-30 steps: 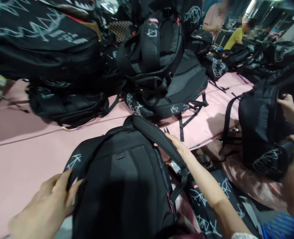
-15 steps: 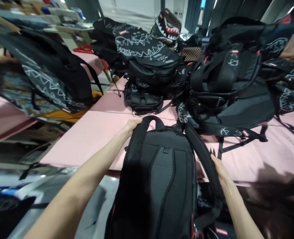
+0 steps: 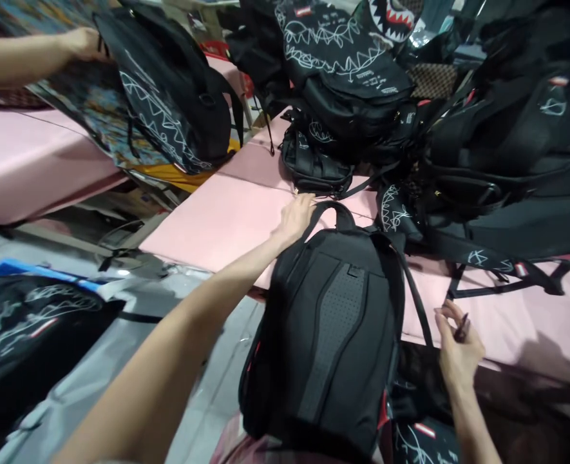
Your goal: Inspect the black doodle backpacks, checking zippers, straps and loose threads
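A black backpack [image 3: 335, 328] lies back-panel up across the edge of a pink table [image 3: 227, 222], its lower end over my lap. My left hand [image 3: 295, 218] grips the backpack's top near the left shoulder strap and carry loop. My right hand [image 3: 456, 351] is off the bag at its right side, fingers curled round a small dark tool whose kind I cannot make out. The thin right strap [image 3: 417, 303] runs just left of that hand.
A heap of black backpacks with white scribble prints [image 3: 347, 71] fills the table's far side. Another person's hand [image 3: 79, 42] holds a backpack [image 3: 169, 90] at the upper left. A bag in a blue-edged wrapper [image 3: 28, 328] lies on the floor at left.
The view has swung left and down. My left hand stays on the backpack's top. My right hand has come off the right shoulder strap and pulled back, clear of the bag.
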`<state>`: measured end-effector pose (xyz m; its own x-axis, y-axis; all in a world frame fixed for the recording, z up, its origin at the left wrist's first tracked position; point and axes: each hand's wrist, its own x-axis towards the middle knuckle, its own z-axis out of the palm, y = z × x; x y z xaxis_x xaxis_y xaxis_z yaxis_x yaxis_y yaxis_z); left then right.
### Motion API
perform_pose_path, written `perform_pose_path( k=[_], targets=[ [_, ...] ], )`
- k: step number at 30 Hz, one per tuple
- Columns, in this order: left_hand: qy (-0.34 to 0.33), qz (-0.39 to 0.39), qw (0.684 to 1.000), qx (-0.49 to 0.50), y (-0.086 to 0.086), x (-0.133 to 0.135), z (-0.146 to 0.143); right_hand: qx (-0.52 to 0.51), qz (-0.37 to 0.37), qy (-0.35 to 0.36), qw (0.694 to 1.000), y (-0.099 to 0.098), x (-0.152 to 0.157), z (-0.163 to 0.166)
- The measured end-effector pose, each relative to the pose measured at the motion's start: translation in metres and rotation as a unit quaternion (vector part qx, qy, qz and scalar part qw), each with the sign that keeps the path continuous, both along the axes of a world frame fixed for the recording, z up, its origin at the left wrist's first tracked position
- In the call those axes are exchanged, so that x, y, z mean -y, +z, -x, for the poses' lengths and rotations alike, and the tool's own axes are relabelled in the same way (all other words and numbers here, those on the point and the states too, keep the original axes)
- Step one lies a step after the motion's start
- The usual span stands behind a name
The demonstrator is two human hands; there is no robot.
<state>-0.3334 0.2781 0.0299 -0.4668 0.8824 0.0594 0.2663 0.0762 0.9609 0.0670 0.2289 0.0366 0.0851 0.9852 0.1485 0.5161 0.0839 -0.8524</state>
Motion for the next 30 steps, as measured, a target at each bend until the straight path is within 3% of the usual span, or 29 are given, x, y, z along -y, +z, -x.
perform_pose_path(
  k=[1, 2, 4, 6, 9, 12, 16, 18, 21, 30],
  targets=[
    [-0.060, -0.019, 0.995, -0.077, 0.002, 0.005, -0.010, 0.010, -0.038, 0.012, 0.999, 0.005, 0.011, 0.015],
    [-0.133, -0.023, 0.978, -0.162, 0.003, 0.009, -0.021, 0.017, -0.051, 0.068, 0.996, 0.007, 0.020, 0.032],
    [-0.261, 0.010, 0.918, -0.299, 0.005, 0.014, -0.047, 0.046, -0.031, 0.234, 0.971, 0.005, 0.025, 0.066],
    [-0.303, 0.064, 0.886, -0.345, 0.007, 0.014, -0.071, 0.098, -0.066, 0.307, 0.944, -0.003, 0.010, 0.093],
    [-0.306, 0.110, 0.881, -0.345, 0.012, 0.010, -0.089, 0.178, -0.082, 0.278, 0.940, -0.011, -0.031, 0.107],
    [-0.323, 0.157, 0.868, -0.344, 0.015, 0.006, -0.092, 0.248, -0.061, 0.316, 0.914, -0.010, -0.055, 0.098],
    [-0.277, 0.231, 0.860, -0.361, 0.006, 0.008, -0.100, 0.272, -0.118, 0.437, 0.849, -0.002, -0.030, 0.082],
    [-0.243, 0.258, 0.857, -0.372, 0.001, 0.010, -0.107, 0.286, -0.176, 0.498, 0.799, 0.001, -0.007, 0.077],
    [-0.217, 0.278, 0.852, -0.387, -0.004, 0.019, -0.115, 0.311, -0.232, 0.530, 0.754, 0.004, 0.015, 0.067],
    [-0.306, 0.199, 0.847, -0.385, -0.019, 0.098, -0.131, 0.311, -0.174, 0.519, 0.777, -0.017, 0.019, 0.032]
  ],
)
